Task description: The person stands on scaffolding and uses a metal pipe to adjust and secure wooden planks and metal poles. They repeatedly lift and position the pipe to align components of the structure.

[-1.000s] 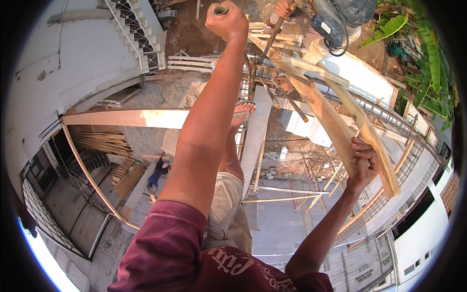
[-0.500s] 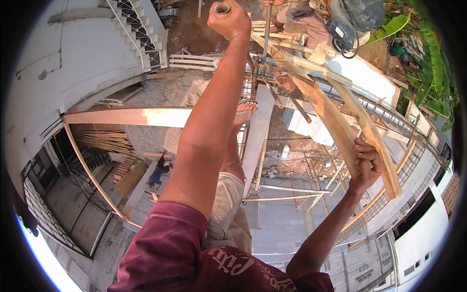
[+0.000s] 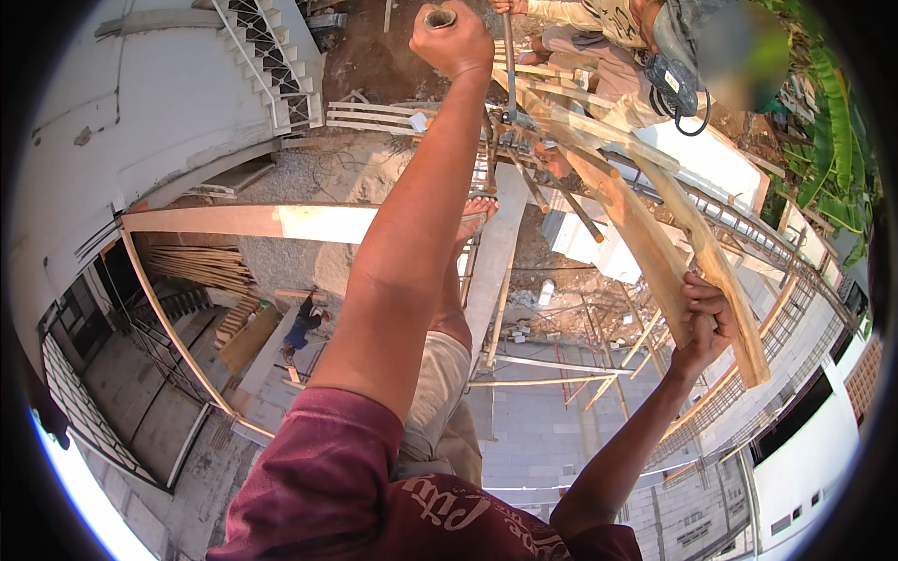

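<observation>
High up at the far side, my left hand is closed in a fist round an upright pole whose round, hollow-looking end shows at the top; the rest of the pole is hidden. My right hand, out to the right, has its fingers curled round a long pale wooden board. A second wooden board runs beside it, against the same hand. Both boards slant away toward the far middle. Below my left arm, my sandalled foot stands by a narrow grey beam.
A co-worker is at the far right, one hand on an upright metal rod. Rebar cages line the right. A long plank spans the left. Far below are another person, stacked poles and a grey block floor.
My left hand has shifted slightly right in the view, still closed on the pole. My right hand keeps its grip on the board. More of the co-worker's arm and upper body shows.
</observation>
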{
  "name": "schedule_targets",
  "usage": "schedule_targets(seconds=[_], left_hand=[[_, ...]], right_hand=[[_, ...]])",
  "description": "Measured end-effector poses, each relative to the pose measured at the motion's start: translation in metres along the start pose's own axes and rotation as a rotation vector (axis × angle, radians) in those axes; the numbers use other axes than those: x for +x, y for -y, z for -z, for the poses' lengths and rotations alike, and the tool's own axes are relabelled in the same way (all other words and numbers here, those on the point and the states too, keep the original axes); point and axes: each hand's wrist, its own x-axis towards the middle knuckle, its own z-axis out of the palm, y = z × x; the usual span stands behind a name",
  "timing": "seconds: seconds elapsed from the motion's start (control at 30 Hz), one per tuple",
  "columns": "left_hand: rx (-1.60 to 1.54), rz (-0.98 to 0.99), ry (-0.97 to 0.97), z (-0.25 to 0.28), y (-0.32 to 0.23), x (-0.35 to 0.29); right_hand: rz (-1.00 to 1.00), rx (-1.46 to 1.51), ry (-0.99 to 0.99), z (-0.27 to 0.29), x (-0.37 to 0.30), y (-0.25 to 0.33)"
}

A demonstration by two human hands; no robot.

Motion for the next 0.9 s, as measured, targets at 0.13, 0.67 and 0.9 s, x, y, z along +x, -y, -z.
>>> schedule_targets(seconds=[0.13,0.67,0.9], left_hand=[[-0.029,0.014,0.001,-0.0003,-0.0031,-0.0005],[-0.004,0.009,0.004,0.0003,0.0006,0.0006],[-0.002,0.002,0.026,0.0013,0.0055,-0.0002]], right_hand=[[0.003,0.018,-0.002,0.0006,0.0004,-0.0011],[-0.013,0.034,-0.013,-0.0014,-0.0004,-0.0011],[-0.039,0.019,-0.027,-0.003,-0.0002,0.0013]])
